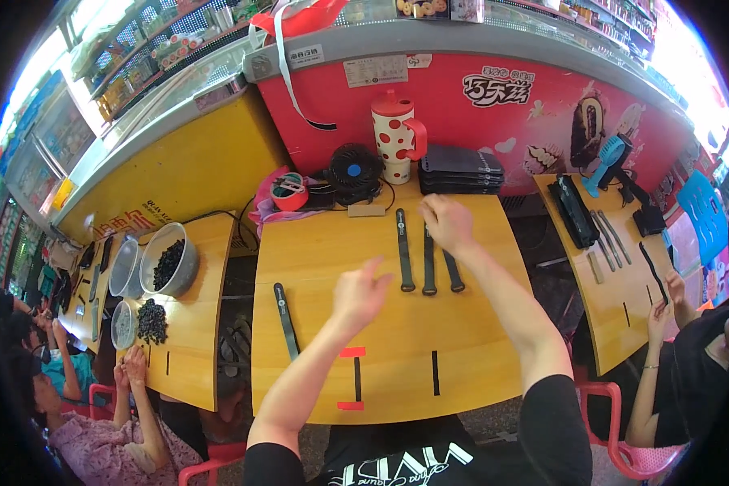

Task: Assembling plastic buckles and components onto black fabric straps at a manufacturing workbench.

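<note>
Three dark flat straps with rounded ends lie side by side on my wooden table [478, 356]: a left strap [405, 251], a middle strap [428, 263] and a right strap [454, 274]. My right hand [448, 223] is over their far ends with its fingers curled together; whatever it may grip is hidden. The right strap's far part is covered by that hand and forearm. My left hand [363, 296] hovers nearer and to the left, fingers apart, nothing visible in it. Another dark strap [284, 316] lies at the table's left, its near end reaching my left forearm.
At the back stand a spotted tumbler [395, 138], a black fan [355, 168], red tape [289, 193] and stacked black packs [460, 170]. A black strip [357, 378] has red tape at both ends; another strip [436, 373] lies rightward. People work at both side tables.
</note>
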The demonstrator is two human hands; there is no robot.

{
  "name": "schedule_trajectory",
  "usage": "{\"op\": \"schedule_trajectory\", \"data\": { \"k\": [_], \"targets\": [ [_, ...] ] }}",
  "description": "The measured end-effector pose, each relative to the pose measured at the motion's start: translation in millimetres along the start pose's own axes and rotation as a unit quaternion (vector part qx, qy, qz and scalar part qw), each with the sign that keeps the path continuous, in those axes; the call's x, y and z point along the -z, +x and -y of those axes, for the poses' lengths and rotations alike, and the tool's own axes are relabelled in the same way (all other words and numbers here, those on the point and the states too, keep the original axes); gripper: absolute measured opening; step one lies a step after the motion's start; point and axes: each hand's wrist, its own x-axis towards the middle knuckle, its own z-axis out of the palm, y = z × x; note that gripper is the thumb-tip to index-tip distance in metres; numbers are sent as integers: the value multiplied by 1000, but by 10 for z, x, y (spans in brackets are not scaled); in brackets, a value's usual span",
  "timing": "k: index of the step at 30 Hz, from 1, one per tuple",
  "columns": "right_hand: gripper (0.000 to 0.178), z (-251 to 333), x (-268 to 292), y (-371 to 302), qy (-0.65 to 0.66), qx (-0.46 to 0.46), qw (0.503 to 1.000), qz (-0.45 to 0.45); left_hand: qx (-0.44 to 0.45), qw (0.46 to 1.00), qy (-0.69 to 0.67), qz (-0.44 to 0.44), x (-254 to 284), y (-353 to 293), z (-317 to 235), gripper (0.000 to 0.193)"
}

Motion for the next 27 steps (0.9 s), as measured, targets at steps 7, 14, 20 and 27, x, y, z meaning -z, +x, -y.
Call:
{"op": "schedule_trajectory", "data": {
  "k": [7,14,20,27],
  "targets": [
    [13,380,91,-753,-65,85,991,74,-47,954,183,-233,823,-534,805,23],
    [25,465,-8,-681,-201,128,968,75,145,916,342,-155,720,-746,968,39],
    [35,354,142,-785,-188,127,972,58,191,908,345,-143,677,-789,968,43],
    [38,272,545,-929,-180,77,977,86,139,914,321,-206,549,-717,1156,29]
  ]
}}
